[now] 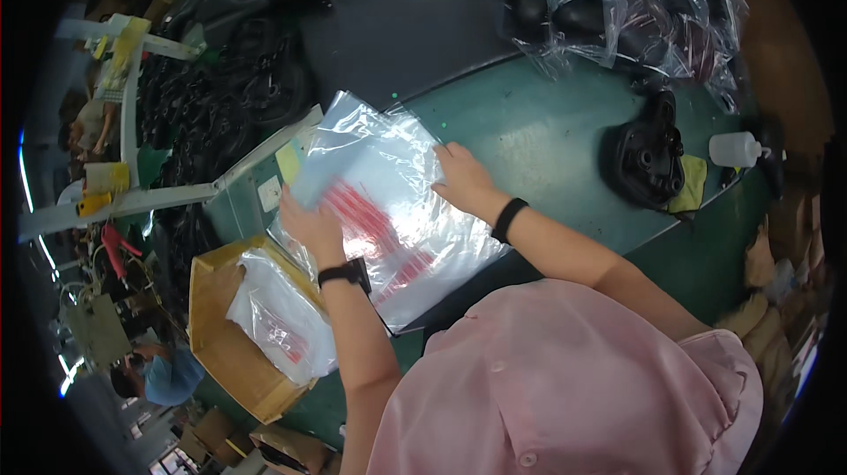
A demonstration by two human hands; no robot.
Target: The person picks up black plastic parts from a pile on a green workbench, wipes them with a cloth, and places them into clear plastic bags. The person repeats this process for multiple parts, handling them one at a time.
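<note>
- Bag [388, 210]: clear plastic with red print, lying flat on the green surface [547, 140] between both hands.
- Left hand [311, 226]: fingers spread, pressing on the bag's left edge.
- Right hand [460, 177]: fingers spread flat on the bag's right edge.
- Box [221, 343]: cardboard, just left of the bag, holding more clear bags.
- Black part [648, 157]: on a yellow cloth [693, 184], well to the right.
- Bottle [734, 149]: white, beside the part.

green worktable [547, 135], cardboard box [231, 356], dark floor [397, 7]
</note>
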